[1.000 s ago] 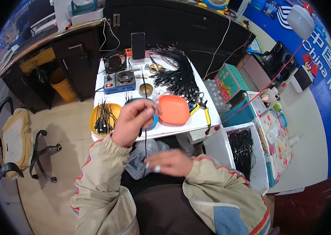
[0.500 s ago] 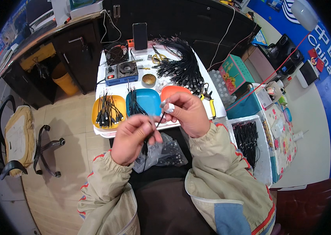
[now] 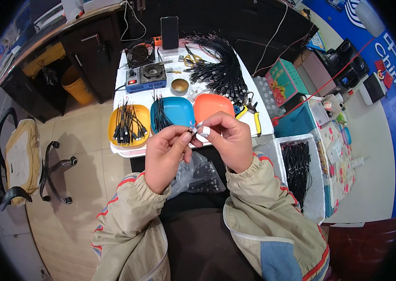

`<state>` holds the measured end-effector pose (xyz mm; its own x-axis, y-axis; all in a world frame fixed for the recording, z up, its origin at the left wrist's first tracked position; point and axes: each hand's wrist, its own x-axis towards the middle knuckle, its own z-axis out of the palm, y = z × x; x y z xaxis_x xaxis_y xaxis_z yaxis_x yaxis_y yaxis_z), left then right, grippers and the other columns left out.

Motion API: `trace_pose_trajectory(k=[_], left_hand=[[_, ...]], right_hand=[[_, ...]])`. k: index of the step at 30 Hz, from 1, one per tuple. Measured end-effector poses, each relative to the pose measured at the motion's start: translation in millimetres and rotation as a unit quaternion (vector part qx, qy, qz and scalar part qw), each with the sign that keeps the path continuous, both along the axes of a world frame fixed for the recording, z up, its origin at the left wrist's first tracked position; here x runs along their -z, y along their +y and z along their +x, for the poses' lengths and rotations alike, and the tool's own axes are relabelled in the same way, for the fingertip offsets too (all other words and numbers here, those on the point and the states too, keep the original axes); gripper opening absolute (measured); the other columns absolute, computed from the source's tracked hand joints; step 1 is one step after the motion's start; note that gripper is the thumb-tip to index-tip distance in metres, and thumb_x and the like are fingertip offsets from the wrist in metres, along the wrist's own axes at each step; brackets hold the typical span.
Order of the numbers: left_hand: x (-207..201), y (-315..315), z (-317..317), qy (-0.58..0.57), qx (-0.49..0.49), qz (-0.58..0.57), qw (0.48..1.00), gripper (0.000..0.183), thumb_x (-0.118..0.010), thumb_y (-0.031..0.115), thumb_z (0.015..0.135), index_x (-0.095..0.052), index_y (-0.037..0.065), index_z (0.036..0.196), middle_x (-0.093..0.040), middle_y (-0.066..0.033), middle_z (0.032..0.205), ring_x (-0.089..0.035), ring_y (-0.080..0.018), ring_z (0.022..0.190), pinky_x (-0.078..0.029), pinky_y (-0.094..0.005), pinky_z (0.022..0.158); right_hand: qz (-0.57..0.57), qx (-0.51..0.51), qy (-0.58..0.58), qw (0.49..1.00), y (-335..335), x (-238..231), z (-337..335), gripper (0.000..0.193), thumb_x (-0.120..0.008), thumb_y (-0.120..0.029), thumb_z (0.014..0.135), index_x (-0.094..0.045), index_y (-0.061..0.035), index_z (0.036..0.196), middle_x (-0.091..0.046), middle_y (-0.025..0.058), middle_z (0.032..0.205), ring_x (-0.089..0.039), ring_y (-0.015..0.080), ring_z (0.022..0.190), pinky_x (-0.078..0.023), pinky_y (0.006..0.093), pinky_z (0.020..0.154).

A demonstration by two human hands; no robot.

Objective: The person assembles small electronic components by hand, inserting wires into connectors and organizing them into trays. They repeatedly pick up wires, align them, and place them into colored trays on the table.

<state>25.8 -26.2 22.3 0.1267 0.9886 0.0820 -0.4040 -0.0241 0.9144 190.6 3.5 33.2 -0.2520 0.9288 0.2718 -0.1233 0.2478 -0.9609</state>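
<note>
Above the near edge of the white table, my left hand point(image 3: 166, 153) pinches a short black cable point(image 3: 192, 134) between thumb and fingers. Close against it, my right hand point(image 3: 229, 143) is closed at the cable's end on a small silvery piece point(image 3: 199, 125), partly hidden by the fingertips. White wrapping point(image 3: 204, 131) covers a digit of my right hand. Beyond my hands stand a yellow tray point(image 3: 112, 136) of black cables with plugs, a blue tray point(image 3: 179, 107) with more cables along its left side, and an orange tray point(image 3: 213, 107).
A blue solder pot unit point(image 3: 146, 78), a fan point(image 3: 140, 55), a round tin point(image 3: 179, 86) and a phone point(image 3: 170, 33) are farther back. A large cable bundle point(image 3: 221, 68) and yellow-handled cutters point(image 3: 252, 117) lie right. Below hangs a clear plastic bag point(image 3: 202, 175); a white foam box point(image 3: 319, 187) holds cables.
My left hand has risen and come closer to my right hand, bringing the cable up to the right fingertips. The whole view has shifted slightly.
</note>
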Motion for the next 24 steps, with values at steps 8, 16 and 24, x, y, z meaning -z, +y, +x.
trace_pose_trajectory(k=[8, 16, 24], left_hand=[[7.0, 0.7, 0.9, -0.035, 0.018, -0.029, 0.999, 0.017, -0.052, 0.007, 0.096, -0.059, -0.005, 0.105, -0.066, -0.0131, 0.082, -0.044, -0.0068, 0.053, -0.034, -0.0188, 0.049], [10.3, -4.5, 7.3, -0.022, -0.010, -0.009, 1.000, 0.017, -0.055, 0.006, 0.094, -0.060, -0.006, 0.105, -0.065, -0.0087, 0.078, -0.044, -0.0042, 0.056, -0.036, -0.0176, 0.051], [12.4, -4.6, 2.4, -0.151, 0.060, -0.064, 0.985, 0.014, -0.053, 0.008, 0.095, -0.060, -0.004, 0.100, -0.060, -0.0061, 0.075, -0.040, -0.0059, 0.053, -0.033, -0.0183, 0.050]], right_hand=[[-0.017, -0.042, -0.011, 0.999, 6.6, 7.8, 4.4, 0.011, -0.067, -0.004, 0.086, -0.064, 0.0012, 0.096, -0.066, 0.0053, 0.090, -0.061, 0.0089, 0.081, -0.047, 0.0230, 0.068], [0.003, -0.035, -0.039, 0.999, 4.9, 10.0, 8.0, 0.013, -0.065, -0.005, 0.088, -0.063, 0.0015, 0.099, -0.066, 0.0052, 0.092, -0.061, 0.0099, 0.083, -0.050, 0.0239, 0.074], [-0.139, -0.092, 0.175, 0.970, 2.1, 29.8, -6.5, 0.014, -0.064, -0.006, 0.089, -0.061, 0.0019, 0.101, -0.065, 0.0053, 0.089, -0.062, 0.0114, 0.081, -0.050, 0.0248, 0.075]])
